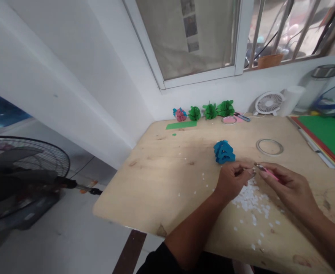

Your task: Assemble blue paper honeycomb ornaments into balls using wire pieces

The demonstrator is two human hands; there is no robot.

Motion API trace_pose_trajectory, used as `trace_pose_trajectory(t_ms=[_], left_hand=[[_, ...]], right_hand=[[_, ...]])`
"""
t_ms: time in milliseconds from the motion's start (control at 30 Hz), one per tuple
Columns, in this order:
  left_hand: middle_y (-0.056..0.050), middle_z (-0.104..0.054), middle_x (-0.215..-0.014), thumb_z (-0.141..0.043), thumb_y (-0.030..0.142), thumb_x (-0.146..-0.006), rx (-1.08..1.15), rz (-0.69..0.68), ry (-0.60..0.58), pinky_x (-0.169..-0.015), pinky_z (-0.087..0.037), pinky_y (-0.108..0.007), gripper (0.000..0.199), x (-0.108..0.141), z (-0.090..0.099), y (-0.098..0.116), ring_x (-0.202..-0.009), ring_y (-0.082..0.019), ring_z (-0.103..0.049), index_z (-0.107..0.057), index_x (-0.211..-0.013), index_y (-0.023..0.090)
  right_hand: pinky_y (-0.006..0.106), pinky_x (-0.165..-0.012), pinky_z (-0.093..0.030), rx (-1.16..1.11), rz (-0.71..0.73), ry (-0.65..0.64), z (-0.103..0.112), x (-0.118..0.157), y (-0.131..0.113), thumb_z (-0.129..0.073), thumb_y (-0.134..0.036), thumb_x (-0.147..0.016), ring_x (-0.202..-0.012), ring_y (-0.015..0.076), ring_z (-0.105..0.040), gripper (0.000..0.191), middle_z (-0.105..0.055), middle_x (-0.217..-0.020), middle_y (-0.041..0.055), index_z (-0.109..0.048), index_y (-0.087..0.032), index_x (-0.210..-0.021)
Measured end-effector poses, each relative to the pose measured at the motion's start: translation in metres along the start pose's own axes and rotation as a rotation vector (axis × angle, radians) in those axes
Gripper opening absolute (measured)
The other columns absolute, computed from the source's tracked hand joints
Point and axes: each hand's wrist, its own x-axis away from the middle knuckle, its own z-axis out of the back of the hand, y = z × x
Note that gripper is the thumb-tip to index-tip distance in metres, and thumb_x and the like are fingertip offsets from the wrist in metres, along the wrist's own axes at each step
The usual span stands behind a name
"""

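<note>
In the head view my left hand [233,179] is closed in a pinch, its fingertips meeting a tiny piece I cannot make out. My right hand [287,184] grips a slim tool with a pink handle [271,174] and a metal tip. That tip almost meets my left fingertips. Just behind my left hand, a blue folded-paper ornament [224,152] sits on the wooden table [156,179]. Under and between my hands lies a scattered heap of small white pieces [251,198], some strewn toward the front edge.
Several paper ornaments [210,111], green and pink, line the wall beside a green paper strip [181,125]. A metal ring [269,147] lies beyond my right hand. A small white fan [269,103] and coloured sheets [327,133] stand at right; a large black fan [21,171] is left.
</note>
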Motion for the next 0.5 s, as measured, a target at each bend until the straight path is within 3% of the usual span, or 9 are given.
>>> trace_pose_trajectory(t_ms=[133, 333, 500], left_hand=[[0.006, -0.049, -0.048, -0.071, 0.045, -0.076, -0.013, 0.028, 0.058, -0.049, -0.034, -0.022, 0.033, 0.001, 0.0, 0.001, -0.044, -0.007, -0.043, -0.068, -0.079, 0.013], [0.007, -0.049, -0.049, -0.07, 0.041, -0.078, -0.028, 0.018, 0.027, -0.047, -0.032, -0.02, 0.034, 0.004, -0.004, -0.001, -0.044, -0.007, -0.043, -0.068, -0.095, 0.012], [0.007, -0.05, -0.048, -0.071, 0.043, -0.079, -0.032, 0.017, -0.01, -0.046, -0.031, -0.02, 0.035, 0.004, -0.005, -0.004, -0.043, -0.007, -0.043, -0.069, -0.094, 0.011]], right_hand=[[0.036, -0.073, -0.059, -0.088, -0.066, 0.007, 0.001, -0.002, -0.001, -0.081, -0.058, -0.064, -0.083, 0.0261, -0.073, 0.043, -0.079, -0.092, 0.0072, -0.078, -0.024, -0.091], [0.026, -0.056, -0.048, -0.197, -0.166, -0.087, -0.004, 0.001, 0.003, -0.086, -0.053, -0.057, -0.064, 0.0175, -0.06, 0.037, -0.069, -0.068, 0.0023, -0.074, -0.022, -0.074], [0.023, -0.052, -0.039, -0.219, -0.195, -0.088, -0.004, 0.002, 0.019, -0.081, -0.056, -0.066, -0.06, 0.0137, -0.05, 0.036, -0.062, -0.065, 0.0, -0.072, -0.022, -0.073]])
